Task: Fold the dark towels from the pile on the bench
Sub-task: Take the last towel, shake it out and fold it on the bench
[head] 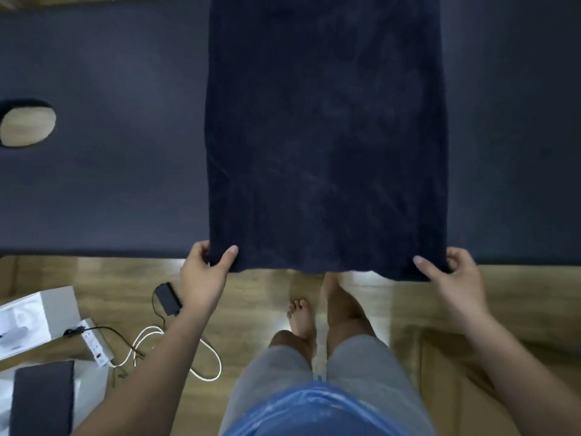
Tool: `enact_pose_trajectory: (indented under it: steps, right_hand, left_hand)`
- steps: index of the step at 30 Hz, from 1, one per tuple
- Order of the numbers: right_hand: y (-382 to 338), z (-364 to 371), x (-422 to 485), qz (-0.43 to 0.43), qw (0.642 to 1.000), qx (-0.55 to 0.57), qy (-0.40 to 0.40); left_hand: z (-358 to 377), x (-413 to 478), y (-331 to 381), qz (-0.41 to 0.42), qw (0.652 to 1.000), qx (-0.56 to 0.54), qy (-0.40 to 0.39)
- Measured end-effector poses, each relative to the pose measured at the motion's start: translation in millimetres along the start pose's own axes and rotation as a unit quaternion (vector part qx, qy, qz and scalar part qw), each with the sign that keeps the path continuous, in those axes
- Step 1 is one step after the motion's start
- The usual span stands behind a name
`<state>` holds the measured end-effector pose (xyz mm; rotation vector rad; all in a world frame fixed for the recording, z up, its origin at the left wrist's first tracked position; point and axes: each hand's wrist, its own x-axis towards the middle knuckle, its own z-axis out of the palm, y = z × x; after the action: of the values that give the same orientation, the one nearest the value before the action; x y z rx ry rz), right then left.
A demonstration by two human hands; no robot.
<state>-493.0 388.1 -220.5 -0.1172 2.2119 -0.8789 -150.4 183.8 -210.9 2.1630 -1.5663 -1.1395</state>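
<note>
A dark navy towel (327, 136) lies spread flat across the dark bench (103, 171), its near edge hanging just past the bench's front. My left hand (204, 272) pinches the towel's near left corner, thumb on top. At the near right corner my right hand (452, 275) pinches the cloth the same way. The far end of the towel runs out of the top of the frame. No pile of towels is in view.
The bench has an oval face hole (26, 124) at the left. On the wooden floor at lower left lie a white box (34, 319), a power strip (94, 341) with cables, a black adapter (168, 298) and a dark folded cloth (42, 398). My bare legs stand at the bench's edge.
</note>
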Motion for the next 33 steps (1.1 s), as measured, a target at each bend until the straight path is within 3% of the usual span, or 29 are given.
enact_pose_trajectory:
  steps: [6,10,14,18,21,24,29,33]
  right_hand:
    - [30,3,-31,0.062,0.982,-0.054,-0.172]
    - [36,-18,-51,0.09,0.982,0.005,-0.164]
    - [48,-28,-82,0.113,0.979,0.082,-0.146]
    - [64,-33,-112,0.175,0.954,0.135,-0.205]
    - [74,-36,-127,0.185,0.947,0.103,-0.242]
    - [72,-39,-141,0.194,0.947,0.119,-0.228]
    - [107,-64,-134,0.148,0.976,0.045,-0.153]
    - [97,-86,-140,0.142,0.977,-0.008,-0.158]
  left_hand:
    - [5,-11,-24,-0.038,0.976,-0.114,-0.181]
    - [-7,-22,-41,-0.036,0.955,-0.109,-0.275]
    - [-27,-44,-61,-0.088,0.929,-0.121,-0.338]
    - [-45,-72,-86,-0.122,0.907,-0.049,-0.401]
    - [-52,-98,-90,-0.169,0.9,-0.146,-0.374]
    - [-55,-118,-88,-0.223,0.883,-0.263,-0.319]
    - [-74,-123,-95,-0.153,0.928,-0.203,-0.274]
    - [-92,-107,-102,-0.119,0.943,-0.117,-0.287]
